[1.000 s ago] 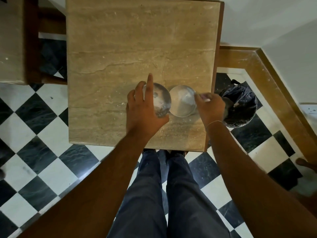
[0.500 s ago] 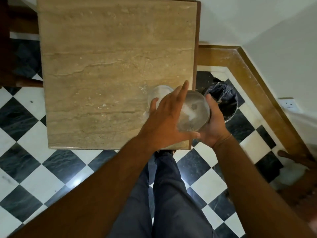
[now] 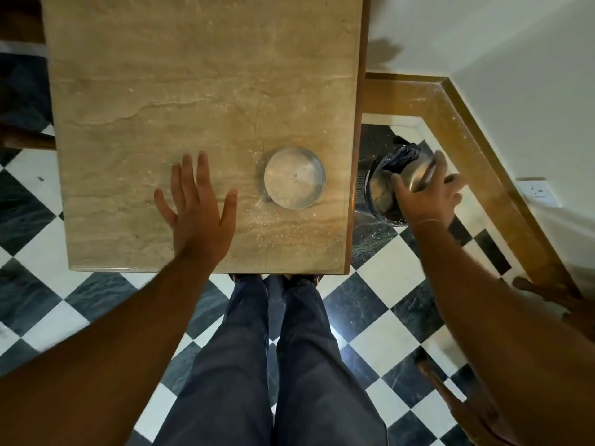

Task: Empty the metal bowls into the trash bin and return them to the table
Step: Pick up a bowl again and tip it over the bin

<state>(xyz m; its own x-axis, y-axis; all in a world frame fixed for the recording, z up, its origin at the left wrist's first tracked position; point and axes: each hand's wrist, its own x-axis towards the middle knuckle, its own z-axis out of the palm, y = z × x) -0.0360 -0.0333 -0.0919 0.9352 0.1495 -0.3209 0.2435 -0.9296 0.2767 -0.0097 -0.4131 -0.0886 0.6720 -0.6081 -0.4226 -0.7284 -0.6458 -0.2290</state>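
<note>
One metal bowl (image 3: 294,178) sits upright on the marble table (image 3: 193,91) near its right edge, with a pale residue inside. My right hand (image 3: 425,196) is shut on a second metal bowl (image 3: 417,177), holding it tipped over the trash bin (image 3: 378,194), which is lined with a black bag and stands on the floor just right of the table. My left hand (image 3: 196,207) hovers flat over the table with fingers spread, well left of the resting bowl, holding nothing. The tilted bowl is blurred, so its contents cannot be made out.
White crumbs are scattered on the table around the resting bowl. The floor is black and white checkered tile. A wooden skirting (image 3: 467,140) and white walls form a corner behind the bin. Wooden furniture parts (image 3: 463,400) show at the lower right.
My right hand has carried one bowl off the table to the right, over the bin, and tipped it. My left hand let go of that bowl and drew back left, open.
</note>
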